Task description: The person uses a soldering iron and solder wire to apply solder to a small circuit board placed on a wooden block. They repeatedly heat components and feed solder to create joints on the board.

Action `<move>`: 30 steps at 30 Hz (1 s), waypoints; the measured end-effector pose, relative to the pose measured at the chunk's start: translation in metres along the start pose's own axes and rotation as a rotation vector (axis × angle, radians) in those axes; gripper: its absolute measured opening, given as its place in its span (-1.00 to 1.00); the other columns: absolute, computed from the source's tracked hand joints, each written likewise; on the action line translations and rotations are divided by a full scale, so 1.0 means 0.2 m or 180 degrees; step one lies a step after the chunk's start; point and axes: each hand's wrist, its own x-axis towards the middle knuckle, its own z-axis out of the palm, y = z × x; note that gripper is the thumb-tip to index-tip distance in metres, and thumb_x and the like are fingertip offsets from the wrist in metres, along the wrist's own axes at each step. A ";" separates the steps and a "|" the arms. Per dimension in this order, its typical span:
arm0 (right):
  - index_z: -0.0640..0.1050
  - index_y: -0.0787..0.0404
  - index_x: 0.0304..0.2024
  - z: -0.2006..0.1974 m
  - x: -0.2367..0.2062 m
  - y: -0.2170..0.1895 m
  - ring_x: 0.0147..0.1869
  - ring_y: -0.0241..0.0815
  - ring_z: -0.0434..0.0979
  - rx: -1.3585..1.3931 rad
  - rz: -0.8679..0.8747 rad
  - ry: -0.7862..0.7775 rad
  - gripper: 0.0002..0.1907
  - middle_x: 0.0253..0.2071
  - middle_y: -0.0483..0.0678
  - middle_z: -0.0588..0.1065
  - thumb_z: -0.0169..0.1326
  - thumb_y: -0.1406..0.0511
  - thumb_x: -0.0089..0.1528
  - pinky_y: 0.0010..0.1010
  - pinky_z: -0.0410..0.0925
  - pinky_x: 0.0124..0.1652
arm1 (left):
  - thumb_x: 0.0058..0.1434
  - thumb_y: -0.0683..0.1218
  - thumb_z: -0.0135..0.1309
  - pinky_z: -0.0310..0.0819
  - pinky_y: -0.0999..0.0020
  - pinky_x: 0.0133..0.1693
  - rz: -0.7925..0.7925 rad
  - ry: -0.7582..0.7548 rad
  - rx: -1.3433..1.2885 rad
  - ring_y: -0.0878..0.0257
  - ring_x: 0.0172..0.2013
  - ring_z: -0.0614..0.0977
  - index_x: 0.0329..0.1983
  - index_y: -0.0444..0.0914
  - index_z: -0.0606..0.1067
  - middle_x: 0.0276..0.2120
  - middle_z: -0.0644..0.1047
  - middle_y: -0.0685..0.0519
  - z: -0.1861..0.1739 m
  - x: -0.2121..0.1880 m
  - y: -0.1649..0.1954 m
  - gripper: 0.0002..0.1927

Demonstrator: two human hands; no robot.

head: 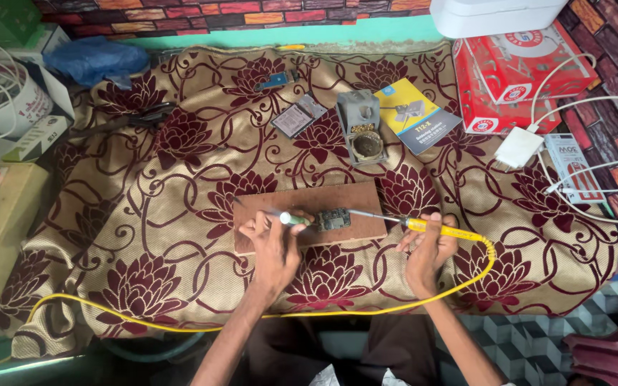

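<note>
Yellow-handled soldering iron (423,227) pinched in my right hand (427,254); left hand (273,239) pinching green-tipped tool (289,219); I judge small dark circuit board (333,219) needs steadying.

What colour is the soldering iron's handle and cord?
Yellow, both soldering iron handle and cord, held in the right hand; head view.

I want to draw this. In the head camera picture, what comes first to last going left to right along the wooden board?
Left hand → small tool with a pale tip → little circuit board → yellow soldering iron, in the right hand.
</note>
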 end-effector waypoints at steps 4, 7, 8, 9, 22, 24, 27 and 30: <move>0.32 0.36 -0.19 -0.01 -0.02 0.01 -0.62 -0.22 0.46 -0.0183 -0.0444 -0.0418 -0.69 -0.57 -0.01 0.37 -0.19 0.21 0.50 -0.48 0.33 -0.61 | 0.22 -0.20 0.05 -0.04 0.05 0.05 0.0071 0.0057 -0.0029 0.14 -0.11 0.33 -0.07 -0.11 0.51 -0.26 0.46 0.08 0.00 0.00 -0.01 -0.77; 0.29 0.36 -0.15 -0.02 -0.04 0.03 -0.57 -0.19 0.53 -0.0280 -0.0744 -0.0797 -0.72 -0.53 0.04 0.43 -0.21 0.23 0.50 -0.47 0.37 -0.54 | 0.24 -0.19 0.04 -0.03 0.05 0.03 0.0090 0.0056 -0.0048 0.15 -0.12 0.32 -0.06 -0.10 0.51 -0.24 0.44 0.10 0.00 0.00 -0.01 -0.78; 0.28 0.36 -0.13 -0.02 -0.05 0.03 -0.55 -0.18 0.54 -0.0298 -0.0826 -0.0910 -0.73 -0.52 0.05 0.46 -0.21 0.24 0.51 -0.46 0.39 -0.51 | 0.23 -0.19 0.05 -0.03 0.05 0.02 0.0063 0.0041 -0.0005 0.13 -0.12 0.31 -0.07 -0.10 0.51 -0.25 0.42 0.07 0.01 0.00 -0.01 -0.78; 0.28 0.36 -0.13 -0.02 -0.06 0.03 -0.54 -0.18 0.54 -0.0303 -0.0772 -0.0939 -0.74 -0.51 0.07 0.46 -0.21 0.25 0.50 -0.45 0.39 -0.49 | 0.23 -0.18 0.06 -0.03 0.06 0.01 0.0034 0.0024 0.0037 0.11 -0.12 0.29 -0.08 -0.10 0.51 -0.26 0.39 0.03 0.00 -0.01 -0.01 -0.79; 0.31 0.34 -0.13 -0.02 -0.07 0.02 -0.52 -0.27 0.51 -0.0541 -0.0974 -0.0953 -0.78 -0.57 0.03 0.47 -0.22 0.28 0.51 -0.53 0.34 -0.43 | 0.22 -0.21 0.05 -0.02 0.08 -0.04 0.0097 0.0123 -0.0040 0.14 -0.17 0.31 -0.07 -0.13 0.50 -0.31 0.39 0.04 0.00 0.00 0.00 -0.78; 0.31 0.33 -0.13 -0.02 -0.07 0.03 -0.53 -0.28 0.51 -0.0507 -0.1002 -0.0970 -0.78 -0.57 0.02 0.48 -0.22 0.28 0.51 -0.53 0.33 -0.45 | 0.22 -0.21 0.06 -0.01 0.09 -0.07 0.0030 0.0060 -0.0072 0.14 -0.19 0.31 -0.06 -0.13 0.50 -0.32 0.37 0.03 -0.01 0.00 0.00 -0.77; 0.32 0.33 -0.14 -0.02 -0.07 0.04 -0.55 -0.28 0.52 -0.0428 -0.0990 -0.0935 -0.78 -0.57 0.01 0.47 -0.20 0.27 0.50 -0.54 0.31 -0.48 | 0.20 -0.22 0.06 -0.01 0.09 -0.07 0.0098 0.0127 -0.0032 0.10 -0.18 0.29 -0.07 -0.16 0.47 -0.29 0.36 0.00 -0.01 -0.01 0.00 -0.77; 0.33 0.32 -0.18 -0.02 -0.07 0.05 -0.57 -0.28 0.50 -0.0382 -0.0846 -0.0814 -0.78 -0.57 0.02 0.46 -0.16 0.28 0.48 -0.55 0.29 -0.52 | 0.15 -0.23 0.06 -0.01 0.08 -0.06 0.0049 0.0123 -0.0001 0.09 -0.18 0.30 -0.09 -0.18 0.46 -0.29 0.35 -0.01 -0.01 0.00 0.00 -0.76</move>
